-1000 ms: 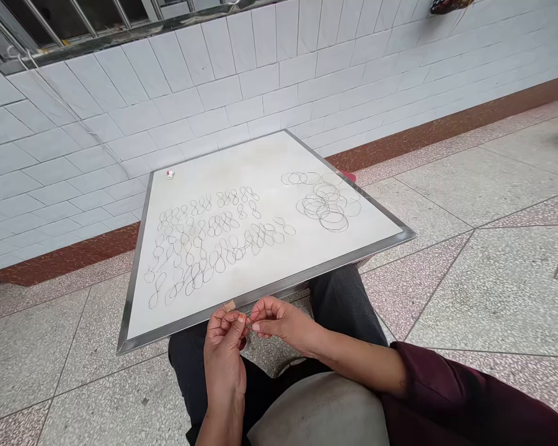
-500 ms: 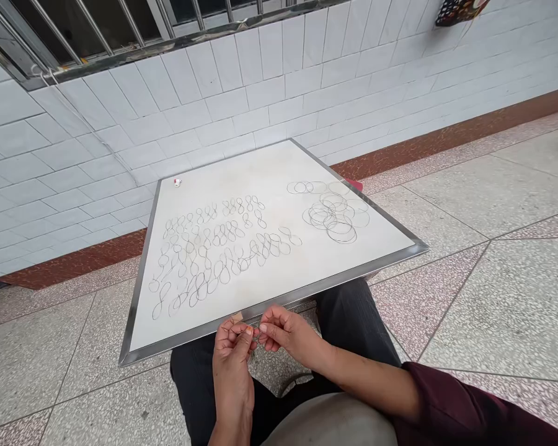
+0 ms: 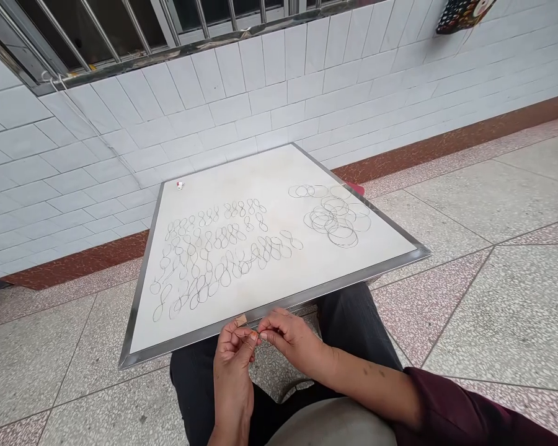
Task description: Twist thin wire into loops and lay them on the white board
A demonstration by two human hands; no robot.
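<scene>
My left hand (image 3: 235, 368) and my right hand (image 3: 295, 339) meet just in front of the near edge of a white board (image 3: 260, 285) with a metal rim. Both are closed in a pinch, fingertips almost touching, on a thin dark wire that barely shows between them. Rows of thin wires twisted into figure-eights (image 3: 223, 272) cover the left and middle of the board. To the right lies a loose overlapping pile of round wire loops (image 3: 341, 234). Most of the wire in my fingers is hidden.
A small white and red object (image 3: 180, 185) sits in the board's far left corner. Behind the board rises a white tiled wall (image 3: 242, 124) with a barred window (image 3: 134, 31). My legs (image 3: 358, 322) are under the near edge. A patterned bag (image 3: 462, 15) hangs at upper right.
My hands have come slightly closer together, with the right fingertips now pinched against the left ones. The view has tilted a little; the wires on the board have not moved.
</scene>
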